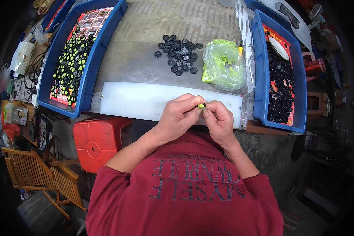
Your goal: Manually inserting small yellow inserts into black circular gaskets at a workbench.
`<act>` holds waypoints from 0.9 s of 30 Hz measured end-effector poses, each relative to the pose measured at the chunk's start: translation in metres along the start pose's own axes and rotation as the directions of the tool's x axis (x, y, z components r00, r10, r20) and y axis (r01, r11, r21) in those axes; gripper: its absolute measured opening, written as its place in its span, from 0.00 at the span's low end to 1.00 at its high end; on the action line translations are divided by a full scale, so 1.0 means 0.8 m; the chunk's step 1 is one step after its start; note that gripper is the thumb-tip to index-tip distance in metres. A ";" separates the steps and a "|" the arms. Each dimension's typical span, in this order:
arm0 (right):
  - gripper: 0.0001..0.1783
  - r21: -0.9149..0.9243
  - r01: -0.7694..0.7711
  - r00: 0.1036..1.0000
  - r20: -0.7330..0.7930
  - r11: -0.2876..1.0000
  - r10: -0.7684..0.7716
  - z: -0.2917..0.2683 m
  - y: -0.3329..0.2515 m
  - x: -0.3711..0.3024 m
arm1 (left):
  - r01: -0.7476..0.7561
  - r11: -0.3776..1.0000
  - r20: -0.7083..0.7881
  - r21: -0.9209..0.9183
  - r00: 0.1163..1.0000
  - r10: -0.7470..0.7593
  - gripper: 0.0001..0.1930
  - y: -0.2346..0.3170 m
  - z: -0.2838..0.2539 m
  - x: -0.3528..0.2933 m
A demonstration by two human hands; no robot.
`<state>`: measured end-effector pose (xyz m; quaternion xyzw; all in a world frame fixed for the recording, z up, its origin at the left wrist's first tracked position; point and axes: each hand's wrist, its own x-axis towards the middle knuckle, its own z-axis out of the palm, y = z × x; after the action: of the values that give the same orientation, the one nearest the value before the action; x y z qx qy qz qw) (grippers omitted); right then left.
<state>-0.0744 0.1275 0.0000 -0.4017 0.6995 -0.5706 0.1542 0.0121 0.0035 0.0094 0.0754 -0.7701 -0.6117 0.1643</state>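
My left hand [179, 117] and right hand [217, 119] meet fingertip to fingertip, both pinched shut on one small yellow-green plastic piece [201, 106]. Just beyond them lies a smooth white plastic strip [141, 103] on the rough grey table [145, 51]. Farther off: round black caps [178, 54], then a crinkled clear bag [224, 65] right of them.

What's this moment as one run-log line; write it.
left hand: pinching yellow-green piece | right hand: pinching same piece | ahead: black discs, bag | sides: blue bins
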 end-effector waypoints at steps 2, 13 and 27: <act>0.03 0.118 -0.044 0.999 0.034 0.992 0.040 -0.002 -0.002 0.003 | 0.073 0.973 0.033 -0.218 0.997 -0.067 0.09 -0.006 -0.001 0.002; 0.07 0.306 -0.250 0.968 0.111 0.918 0.227 -0.002 0.014 0.005 | 0.311 0.750 0.129 -0.584 0.948 -0.292 0.12 -0.004 -0.005 0.004; 0.06 -0.105 -0.043 0.999 0.008 0.994 0.044 -0.003 0.016 -0.002 | -0.092 0.767 -0.451 -0.635 0.850 -0.272 0.09 -0.016 -0.142 0.020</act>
<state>-0.0800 0.1307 -0.0114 -0.3965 0.7363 -0.5277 0.1490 0.0351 -0.1085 0.0221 0.2157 -0.4388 -0.7989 0.3502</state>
